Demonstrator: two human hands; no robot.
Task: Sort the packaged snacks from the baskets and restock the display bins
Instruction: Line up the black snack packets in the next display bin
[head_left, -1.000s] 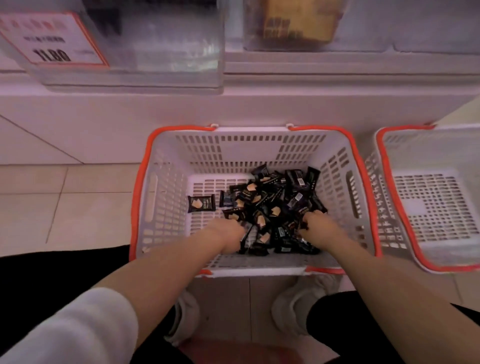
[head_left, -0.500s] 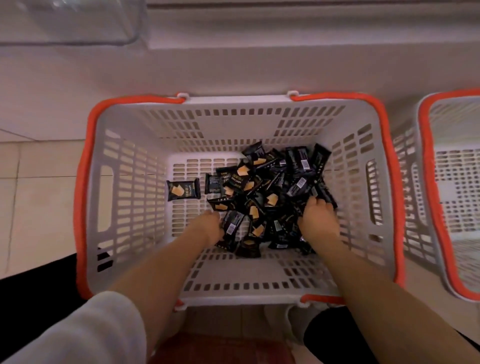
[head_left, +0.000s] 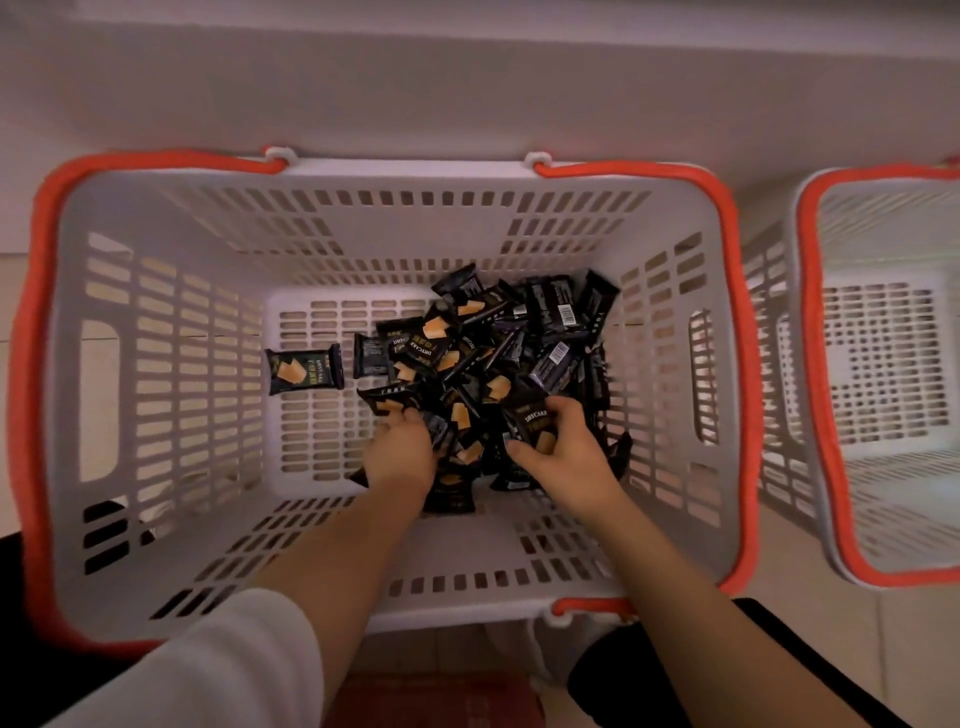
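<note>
A white slotted basket (head_left: 171, 364) with an orange rim stands on the floor right below me. On its bottom lies a heap of small black snack packets (head_left: 498, 343) with gold print. One packet (head_left: 304, 370) lies apart at the left. My left hand (head_left: 402, 452) reaches into the near edge of the heap, its fingers curled round black packets. My right hand (head_left: 563, 457) grips a black packet (head_left: 532, 423) at the heap's near right, thumb under it and fingers over its top.
A second white basket (head_left: 883, 364) with an orange rim stands close on the right, nothing visible inside. A white shelf base (head_left: 467, 93) runs along the far side. Tiled floor shows at the left and lower right.
The view has dropped lower and closer over the basket; the display bins have left the frame. Both hands dug further into the heap, and my right hand has closed on a packet.
</note>
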